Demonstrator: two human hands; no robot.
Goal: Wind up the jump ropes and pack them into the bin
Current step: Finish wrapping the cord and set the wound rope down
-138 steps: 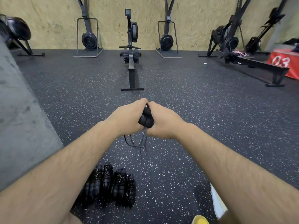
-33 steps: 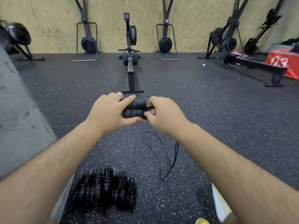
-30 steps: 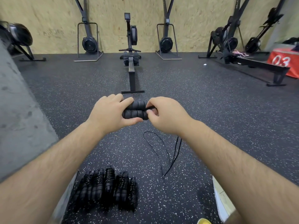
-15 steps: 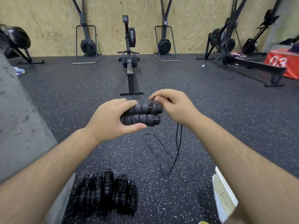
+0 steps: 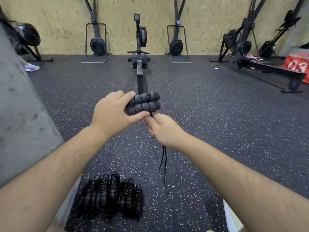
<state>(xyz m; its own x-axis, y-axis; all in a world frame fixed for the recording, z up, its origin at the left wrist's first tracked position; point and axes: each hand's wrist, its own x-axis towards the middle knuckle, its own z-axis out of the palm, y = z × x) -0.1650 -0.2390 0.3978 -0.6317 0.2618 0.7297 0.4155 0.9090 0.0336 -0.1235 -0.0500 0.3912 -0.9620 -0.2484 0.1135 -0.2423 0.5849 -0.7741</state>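
Both hands are out front, over the speckled floor (image 5: 209,131). The left hand (image 5: 113,114) has the pair of foam handles (image 5: 143,103) and it has them firmly: fingers (image 5: 127,96) curled over the top, thumb tucked underneath, the two handles pressed side by side and lying level, free ends pointing to the right. A few turns of thin black cord (image 5: 163,158) sit round the upper handle near that free end.

The right hand (image 5: 164,129) is just below the handles, almost touching the left thumb. Its fingers are curled in and it pinches the cord where it comes down off the handles. Below that hand the loose strands hang in a bunch toward the floor; whether the ends touch down, I cannot tell.

Down by the left forearm, a row of wound ropes (image 5: 113,196) lies on the floor, black bundles packed tight against each other. I cannot make out a bin from here.

Straight ahead a rower (image 5: 140,52) stands against the wooden wall (image 5: 58,22), a red box (image 5: 297,66) marked 03 sits far right, and a shoe (image 5: 31,67) shows far left.
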